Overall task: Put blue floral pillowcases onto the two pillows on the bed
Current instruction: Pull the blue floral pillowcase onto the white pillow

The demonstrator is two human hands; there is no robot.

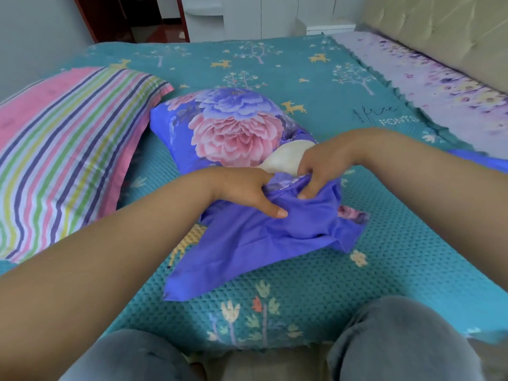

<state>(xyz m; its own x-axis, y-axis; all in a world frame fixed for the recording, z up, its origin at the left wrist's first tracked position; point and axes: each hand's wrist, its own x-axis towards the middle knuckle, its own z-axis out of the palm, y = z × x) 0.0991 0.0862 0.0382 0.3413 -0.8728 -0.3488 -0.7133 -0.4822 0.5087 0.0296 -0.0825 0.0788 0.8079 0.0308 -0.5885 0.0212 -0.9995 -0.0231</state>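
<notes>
A blue floral pillowcase (228,125) with large pink and purple flowers covers most of a cream pillow (286,158) lying mid-bed. The pillow's bare end shows at the case's open mouth. My right hand (321,166) pinches the blue edge of that opening beside the bare cream cloth. My left hand (244,191) lies on the loose blue flap (247,243), thumb stretched out along it and fingers tucked into the opening. A second pillow (68,144), in pink stripes, lies at the left. A bit of blue cloth (483,159) peeks out behind my right forearm.
The bed wears a teal cover (302,72) printed with trees and deer. A lilac floral sheet (439,86) runs along the right, under a beige padded headboard (453,26). My knees in grey trousers (398,339) rest at the bed's near edge. White cupboards and a doorway stand beyond.
</notes>
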